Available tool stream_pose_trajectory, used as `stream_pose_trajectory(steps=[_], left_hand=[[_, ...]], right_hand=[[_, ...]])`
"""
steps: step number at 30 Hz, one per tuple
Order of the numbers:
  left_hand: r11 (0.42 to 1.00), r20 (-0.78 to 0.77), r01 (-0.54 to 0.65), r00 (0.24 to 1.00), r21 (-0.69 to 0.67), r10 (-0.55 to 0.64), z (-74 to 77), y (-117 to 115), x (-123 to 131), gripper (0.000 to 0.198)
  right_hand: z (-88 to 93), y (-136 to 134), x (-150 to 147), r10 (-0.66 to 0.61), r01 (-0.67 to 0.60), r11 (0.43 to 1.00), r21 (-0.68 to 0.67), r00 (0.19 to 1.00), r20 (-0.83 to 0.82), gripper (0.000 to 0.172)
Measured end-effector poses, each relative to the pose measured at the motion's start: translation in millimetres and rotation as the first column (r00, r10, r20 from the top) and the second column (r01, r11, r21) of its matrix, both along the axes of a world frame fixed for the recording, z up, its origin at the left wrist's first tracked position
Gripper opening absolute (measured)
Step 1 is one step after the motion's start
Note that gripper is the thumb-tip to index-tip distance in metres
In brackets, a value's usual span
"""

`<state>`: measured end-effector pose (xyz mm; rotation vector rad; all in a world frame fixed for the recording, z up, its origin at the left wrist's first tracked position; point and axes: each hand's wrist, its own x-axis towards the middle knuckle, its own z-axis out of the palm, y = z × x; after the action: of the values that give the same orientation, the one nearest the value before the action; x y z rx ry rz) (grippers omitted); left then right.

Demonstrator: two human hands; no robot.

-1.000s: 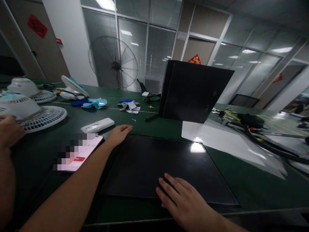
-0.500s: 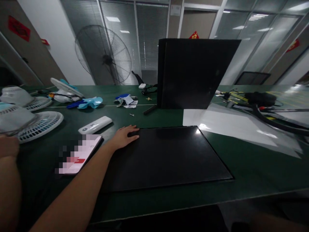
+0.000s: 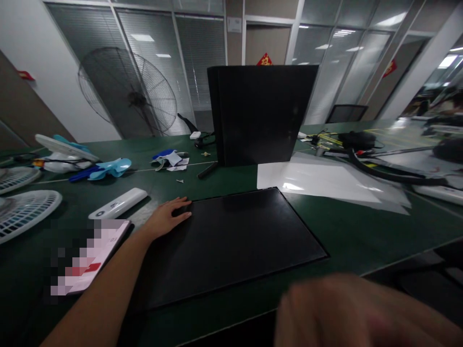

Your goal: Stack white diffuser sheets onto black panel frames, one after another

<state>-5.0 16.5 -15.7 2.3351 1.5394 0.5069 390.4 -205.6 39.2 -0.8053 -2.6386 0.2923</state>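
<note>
A flat black panel (image 3: 231, 241) with a thin raised rim and a glossy surface lies on the green tabletop. My left hand (image 3: 168, 217) rests palm down over its far left corner, fingers stretched out and thumb apart. Low on the right, my right hand (image 3: 336, 308) hangs in front of the table's near edge, above the panel's level. It is smeared by motion, so its fingers and anything in them cannot be made out. Beside my left forearm lies a phone (image 3: 104, 250) with a lit, partly pixelated screen.
Behind the panel stands a large black box-like slab (image 3: 260, 115). White sheets (image 3: 325, 180) lie right of it, near a black curved tube (image 3: 394, 176). On the left are a white handheld device (image 3: 119, 202), blue fan blades (image 3: 110, 168) and white fan grilles (image 3: 31, 214).
The view has turned to the right. My right hand has risen into sight at the lower right. My left hand stays on the panel, and an arm at the far left edge has gone out of view.
</note>
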Motion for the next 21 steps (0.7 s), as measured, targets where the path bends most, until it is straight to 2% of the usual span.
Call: stream_pose_trajectory(steps=[1,2,3,4,5,6,8,11,15,18,21], left_hand=[[1.000,-0.003,0.009,1.000,0.008,-0.009,-0.6,0,-1,0.065],[1.000,-0.008,0.021,1.000,0.014,-0.021,-1.3,1,-1,0.066],[0.999,-0.015,0.031,0.999,0.021,-0.031,-2.0,1,-2,0.067],[0.999,-0.022,0.039,0.999,0.025,-0.039,-2.7,2,-2,0.069],[0.999,-0.029,0.042,0.999,0.028,-0.041,-3.2,2,-3,0.070],[0.999,-0.034,0.041,0.999,0.029,-0.040,-3.3,2,-3,0.070],[0.999,-0.041,0.036,0.999,0.028,-0.035,-2.2,3,-3,0.070],[0.999,-0.052,0.026,0.998,0.020,-0.025,1.9,1,-2,0.066],[0.999,-0.049,-0.003,0.999,0.037,0.005,6.9,-2,0,0.060],[0.999,-0.023,-0.029,0.999,0.038,0.030,9.1,-4,1,0.061],[0.999,-0.016,-0.035,0.999,0.037,0.035,11.5,-5,2,0.062]], right_hand=[[4.1,28,3,0.028,-0.029,1.000,-0.008,0.999,-0.025,0.059],[8.1,58,9,0.073,-0.079,0.996,-0.041,0.989,-0.127,0.059],[11.3,90,18,0.039,-0.054,0.995,-0.087,0.986,-0.161,0.056],[13.1,120,30,-0.128,0.115,0.989,-0.095,0.980,-0.154,0.050],[12.9,149,45,-0.328,0.323,0.944,-0.067,0.941,-0.079,0.043],[10.2,174,62,-0.499,0.500,0.866,-0.012,0.866,0.026,0.040],[-2.5,212,98,-0.614,0.616,0.788,0.011,0.783,0.095,0.045],[-33.0,240,139,-0.700,0.715,0.699,-0.002,0.686,0.198,0.051],[-65.9,254,160,-0.740,0.782,0.623,-0.028,0.600,0.303,0.056],[-75.6,262,163,-0.756,0.814,0.580,-0.042,0.556,0.345,0.058],[-77.9,265,166,-0.772,0.839,0.542,-0.045,0.519,0.368,0.058]])
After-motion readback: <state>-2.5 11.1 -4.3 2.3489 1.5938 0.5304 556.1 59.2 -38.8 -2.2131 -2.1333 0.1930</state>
